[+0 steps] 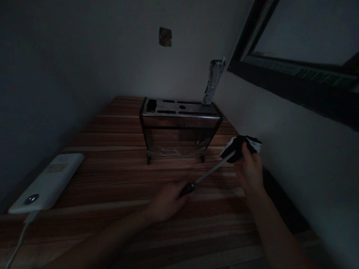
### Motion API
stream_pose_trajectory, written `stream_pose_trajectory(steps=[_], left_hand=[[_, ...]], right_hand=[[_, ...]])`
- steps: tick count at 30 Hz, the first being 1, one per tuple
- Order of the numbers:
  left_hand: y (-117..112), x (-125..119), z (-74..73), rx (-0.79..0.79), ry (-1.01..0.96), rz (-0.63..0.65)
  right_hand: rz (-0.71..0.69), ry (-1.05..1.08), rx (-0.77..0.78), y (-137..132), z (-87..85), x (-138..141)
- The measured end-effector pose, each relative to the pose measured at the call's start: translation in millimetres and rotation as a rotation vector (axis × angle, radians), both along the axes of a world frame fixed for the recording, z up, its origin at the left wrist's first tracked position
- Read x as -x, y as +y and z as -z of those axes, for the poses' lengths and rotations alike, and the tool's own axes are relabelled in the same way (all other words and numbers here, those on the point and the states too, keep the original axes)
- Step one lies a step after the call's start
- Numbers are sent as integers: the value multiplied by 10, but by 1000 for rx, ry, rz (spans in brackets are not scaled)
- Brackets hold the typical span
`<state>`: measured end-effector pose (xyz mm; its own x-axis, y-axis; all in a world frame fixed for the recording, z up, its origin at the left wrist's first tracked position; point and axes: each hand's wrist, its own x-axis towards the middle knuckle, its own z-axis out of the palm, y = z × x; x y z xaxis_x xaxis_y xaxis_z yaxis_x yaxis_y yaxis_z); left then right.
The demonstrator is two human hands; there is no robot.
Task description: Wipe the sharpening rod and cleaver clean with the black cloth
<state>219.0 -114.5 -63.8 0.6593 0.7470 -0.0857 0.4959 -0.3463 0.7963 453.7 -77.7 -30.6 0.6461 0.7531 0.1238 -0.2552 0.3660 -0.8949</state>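
Note:
My left hand (169, 200) is closed around the black handle of a honing steel (211, 170), whose thin grey rod slants up to the right. At the rod's far end, my right hand (249, 166) pinches a black-and-white cloth (238, 146) against it, so the tip is hidden in the folds. Behind both hands a knife block (182, 121) with a slotted metal top and a clear front stands on the table. A grey object wrapped in plastic (213, 82), perhaps a handle, sticks up from its right end.
The striped wooden table (112, 183) runs back to a wall. At the left lies a white power bank (53, 179) with a white cable (21, 237) plugged into it. A dark window frame (294, 82) juts in at the upper right, above the right-hand wall.

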Motion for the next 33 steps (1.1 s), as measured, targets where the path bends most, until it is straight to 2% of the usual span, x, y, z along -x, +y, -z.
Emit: stream_pose_trajectory(steps=[5,9,10,13,19,22,29,33], left_hand=[[-11,6,-12,-2,11,8],[-14,17,-21,-14,25,34],[-12,20,-23,-11,28,35],[-5,21,-29,9,25,25],[-6,2,-42,38,38,-6],[-23,2,-41,15,38,-24],[-115,63,-1,-134,-12,-59],[-161,93,-125,-167,39,-18]], right_hand=[[59,27,-49,33,-6,-134],[287,4,-64,103,56,-403],[304,16,-58,121,81,-456],[236,36,-45,164,158,-512],[79,124,19,189,247,-373],[-5,134,-11,192,267,-345],[-55,98,-37,163,256,-337],[-93,125,-38,134,238,-269]])
